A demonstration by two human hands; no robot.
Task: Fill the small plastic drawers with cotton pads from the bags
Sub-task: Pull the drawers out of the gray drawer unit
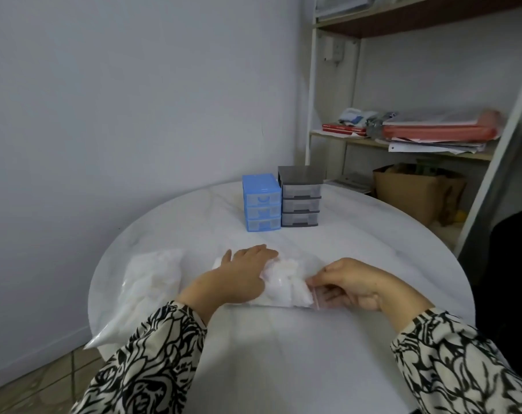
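bag (286,283) lying flat, mouth toward right hand (354,283)

Round white table (373,234), two drawer units (261,202) (300,200), two pad bags (286,286) (147,289)

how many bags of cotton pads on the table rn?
2. One clear plastic bag of cotton pads lies under both hands at the table's near centre; the second clear plastic bag lies left, overhanging the table edge. None seems hidden.

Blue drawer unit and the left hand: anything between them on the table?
Nothing: the head view shows bare white table between the blue drawer unit and the left hand.
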